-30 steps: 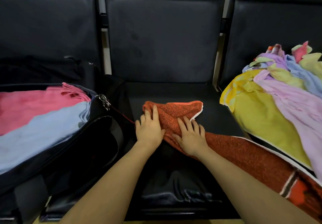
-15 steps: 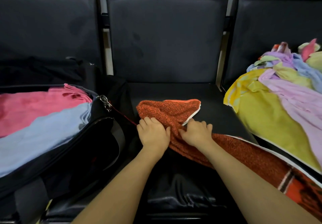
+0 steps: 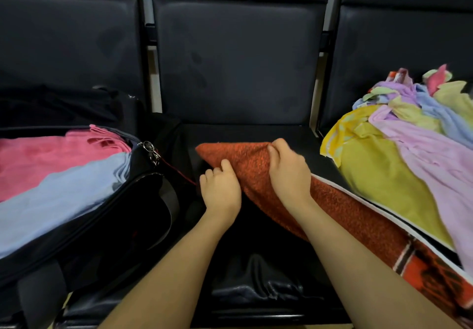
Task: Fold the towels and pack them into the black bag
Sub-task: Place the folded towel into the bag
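Note:
An orange-red towel (image 3: 337, 208) stretches across the middle seat and off to the lower right, where it shows a checked end. My left hand (image 3: 221, 191) grips its near edge with curled fingers. My right hand (image 3: 288, 172) grips the folded top edge a little farther back. On the left seat lies the open black bag (image 3: 107, 216), with a folded pink towel (image 3: 48, 157) and a folded light-blue towel (image 3: 58, 198) inside it.
A heap of unfolded towels (image 3: 409, 149), yellow, lilac, blue and pink, fills the right seat. Dark padded seat backs (image 3: 235, 59) stand behind. The middle seat's black cushion (image 3: 266, 272) runs to a front edge near me.
Both hands went from pressing flat on the orange towel to gripping it. The right hand has moved back over the towel's end, and the white-edged corner no longer shows.

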{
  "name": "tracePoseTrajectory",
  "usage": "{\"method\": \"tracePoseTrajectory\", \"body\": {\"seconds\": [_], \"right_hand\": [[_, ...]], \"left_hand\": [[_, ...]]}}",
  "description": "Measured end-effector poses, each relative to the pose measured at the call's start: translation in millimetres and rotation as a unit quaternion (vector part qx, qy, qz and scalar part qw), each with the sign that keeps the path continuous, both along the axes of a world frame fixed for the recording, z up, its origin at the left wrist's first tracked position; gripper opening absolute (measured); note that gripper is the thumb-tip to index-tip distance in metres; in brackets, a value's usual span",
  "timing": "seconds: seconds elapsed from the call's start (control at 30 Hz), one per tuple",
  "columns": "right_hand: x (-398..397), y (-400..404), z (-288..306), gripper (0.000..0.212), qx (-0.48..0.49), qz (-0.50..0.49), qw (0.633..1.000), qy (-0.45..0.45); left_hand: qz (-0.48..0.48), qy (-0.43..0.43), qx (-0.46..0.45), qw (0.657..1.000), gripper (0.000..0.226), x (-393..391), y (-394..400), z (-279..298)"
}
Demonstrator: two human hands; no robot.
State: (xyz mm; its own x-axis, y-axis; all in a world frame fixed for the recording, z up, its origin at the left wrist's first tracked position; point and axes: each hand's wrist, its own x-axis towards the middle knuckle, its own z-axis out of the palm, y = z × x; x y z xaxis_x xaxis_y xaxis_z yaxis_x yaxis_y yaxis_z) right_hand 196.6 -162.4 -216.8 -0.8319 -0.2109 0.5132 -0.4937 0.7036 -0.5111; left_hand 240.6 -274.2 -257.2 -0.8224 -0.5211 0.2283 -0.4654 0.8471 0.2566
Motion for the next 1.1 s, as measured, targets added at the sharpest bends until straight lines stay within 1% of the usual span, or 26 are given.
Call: {"method": "tracePoseTrajectory", "body": {"seconds": [0.07, 0.1, 0.17, 0.2, 0.23, 0.33, 0.4, 0.43, 0.53, 0.6, 0.63, 0.67, 0.7, 0.77, 0.83, 0.9, 0.97, 1.0, 1.07, 1.1], "right_hand": [[0.2, 2.1, 8.7, 0.023, -0.084, 0.009, 0.996, 0.0], [0.2, 2.8, 11.9, 0.022, -0.12, 0.021, 0.993, -0.004], [1.4, 4.1, 16.1, 0.02, -0.155, 0.041, 0.987, 0.002], [2.1, 4.5, 18.0, 0.02, -0.158, 0.045, 0.986, 0.013], [2.5, 4.8, 18.9, 0.02, -0.155, 0.045, 0.987, 0.023], [3.0, 6.2, 20.2, 0.02, -0.136, 0.038, 0.99, 0.02], [2.3, 8.8, 20.4, 0.019, -0.133, 0.051, 0.99, 0.012], [1.4, 10.1, 20.1, 0.016, -0.131, 0.064, 0.989, 0.0], [-2.9, 13.0, 18.9, 0.001, -0.15, 0.136, 0.975, -0.088], [-5.0, 15.6, 20.2, 0.013, -0.155, 0.185, 0.956, -0.164], [-5.9, 16.9, 20.9, 0.017, -0.141, 0.191, 0.952, -0.194], [-6.6, 19.0, 21.0, 0.016, -0.116, 0.185, 0.955, -0.2], [-7.3, 21.4, 20.6, 0.015, -0.082, 0.162, 0.968, -0.171], [-8.6, 25.5, 18.7, 0.015, -0.036, 0.102, 0.993, -0.05], [-6.6, 25.1, 17.4, 0.013, -0.037, 0.07, 0.995, 0.066], [-2.9, 20.9, 17.9, 0.011, -0.047, 0.057, 0.987, 0.142], [-0.3, 16.9, 21.9, 0.013, -0.052, 0.049, 0.981, 0.179], [-1.6, 16.0, 21.1, 0.017, -0.045, 0.054, 0.981, 0.181], [-5.5, 16.5, 10.4, 0.028, -0.013, 0.077, 0.984, 0.163], [-6.7, 17.1, 2.1, 0.033, 0.015, 0.089, 0.984, 0.152]], "left_hand": [[-0.021, 0.084, 0.085, 0.993, 0.025, -0.5, 2.5, 12.6], [-0.032, 0.128, 0.153, 0.979, 0.018, -0.1, 4.9, 17.5], [-0.054, 0.187, 0.302, 0.933, 0.013, 0.6, 12.7, 24.6], [-0.066, 0.207, 0.347, 0.912, 0.016, -0.4, 16.7, 25.8], [-0.078, 0.218, 0.367, 0.901, 0.019, -1.2, 20.2, 26.8], [-0.098, 0.255, 0.385, 0.882, 0.03, -1.0, 27.0, 30.6], [-0.106, 0.255, 0.402, 0.873, 0.037, 0.0, 26.9, 34.1], [-0.114, 0.246, 0.402, 0.874, 0.039, -0.4, 25.4, 34.2], [-0.134, 0.208, 0.348, 0.904, 0.041, -4.8, 17.7, 30.9], [-0.137, 0.182, 0.293, 0.929, 0.041, -5.3, 12.3, 33.0], [-0.139, 0.171, 0.268, 0.938, 0.04, -4.7, 8.9, 35.4], [-0.139, 0.164, 0.247, 0.945, 0.04, -3.0, 5.9, 39.0], [-0.135, 0.157, 0.225, 0.952, 0.04, -0.9, 3.0, 43.1], [-0.119, 0.145, 0.152, 0.97, 0.038, 2.6, -1.8, 52.4], [-0.109, 0.128, 0.056, 0.984, 0.03, 5.2, -2.7, 63.1], [-0.107, 0.133, -0.006, 0.985, 0.023, 7.8, -1.5, 72.6], [-0.124, 0.141, -0.038, 0.981, 0.022, 8.1, -0.8, 74.8], [-0.139, 0.136, -0.039, 0.98, 0.021, 8.0, -0.6, 71.6], [-0.169, 0.095, -0.024, 0.981, 0.022, 6.8, 0.4, 57.7], [-0.184, 0.062, -0.02, 0.981, 0.026, 5.7, 1.2, 48.1]]}}
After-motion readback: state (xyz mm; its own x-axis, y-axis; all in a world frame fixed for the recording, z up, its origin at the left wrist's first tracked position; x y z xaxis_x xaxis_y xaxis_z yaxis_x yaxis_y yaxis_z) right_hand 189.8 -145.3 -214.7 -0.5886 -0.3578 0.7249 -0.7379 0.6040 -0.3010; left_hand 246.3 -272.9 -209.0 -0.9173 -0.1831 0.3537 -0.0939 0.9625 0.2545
